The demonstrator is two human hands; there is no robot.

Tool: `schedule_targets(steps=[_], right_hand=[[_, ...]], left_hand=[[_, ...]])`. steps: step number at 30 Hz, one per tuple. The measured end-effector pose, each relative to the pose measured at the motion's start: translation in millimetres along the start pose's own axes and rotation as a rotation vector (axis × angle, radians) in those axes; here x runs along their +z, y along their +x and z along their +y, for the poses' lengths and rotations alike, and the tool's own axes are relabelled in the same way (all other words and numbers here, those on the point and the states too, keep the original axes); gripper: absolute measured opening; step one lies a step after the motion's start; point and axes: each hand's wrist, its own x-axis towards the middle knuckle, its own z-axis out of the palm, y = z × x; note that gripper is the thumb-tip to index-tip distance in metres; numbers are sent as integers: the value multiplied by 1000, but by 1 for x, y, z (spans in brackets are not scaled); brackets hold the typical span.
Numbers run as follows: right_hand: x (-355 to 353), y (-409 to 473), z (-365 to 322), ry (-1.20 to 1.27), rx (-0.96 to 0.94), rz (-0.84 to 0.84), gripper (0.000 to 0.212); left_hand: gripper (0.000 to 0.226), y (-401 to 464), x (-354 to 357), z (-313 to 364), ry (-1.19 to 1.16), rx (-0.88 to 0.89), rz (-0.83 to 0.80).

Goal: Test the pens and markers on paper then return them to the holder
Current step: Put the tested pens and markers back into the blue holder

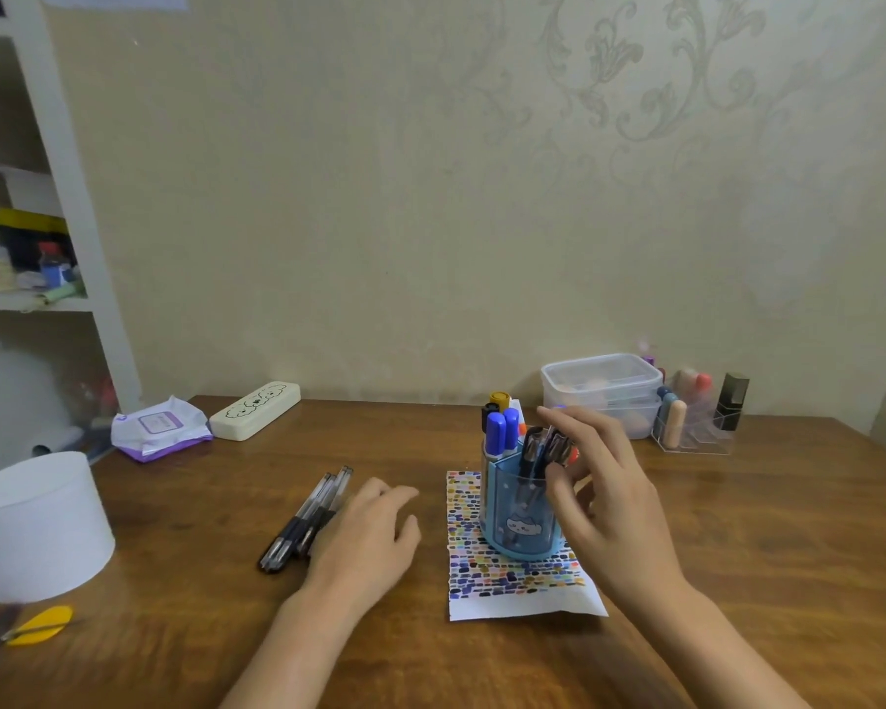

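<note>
A blue translucent pen holder (520, 509) with a cat picture stands on a sheet of paper (512, 580) covered in small colour swatches. Blue-capped markers (502, 432) and dark pens stand in it. My right hand (604, 498) is at the holder's right side, its thumb and fingers pinching a dark pen (558, 447) that stands in the holder. My left hand (369, 534) rests on the desk with relaxed fingers, right beside three clear-barrelled pens (308, 514) lying together on the wood.
A white lampshade (37, 524) and yellow-handled scissors (37, 626) sit at front left. A wipes pack (157, 427) and a cream pencil case (254, 410) lie at the back left. A clear lidded box (602, 386) and an acrylic organiser (696, 422) stand back right.
</note>
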Motion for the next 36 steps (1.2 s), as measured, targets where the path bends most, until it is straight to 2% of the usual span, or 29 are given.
schedule_targets(steps=[4, 12, 15, 19, 27, 32, 36], right_hand=[[1, 0, 0, 21, 13, 0, 53], [2, -1, -1, 24, 25, -10, 53], [2, 0, -1, 23, 32, -12, 52], [1, 0, -2, 22, 28, -16, 52], [-1, -1, -6, 20, 19, -5, 51], [-2, 0, -7, 18, 4, 3, 50], [-3, 0, -8, 27, -11, 22, 50]], left_hand=[[40, 2, 1, -2, -7, 43, 71], [61, 4, 6, -7, 2, 30, -13], [68, 1, 6, -3, -25, 125, -5], [78, -5, 9, 11, 38, 345, -164], [29, -6, 4, 10, -5, 333, -93], [21, -7, -1, 12, 18, 350, -95], [13, -11, -8, 17, -30, 353, -27]])
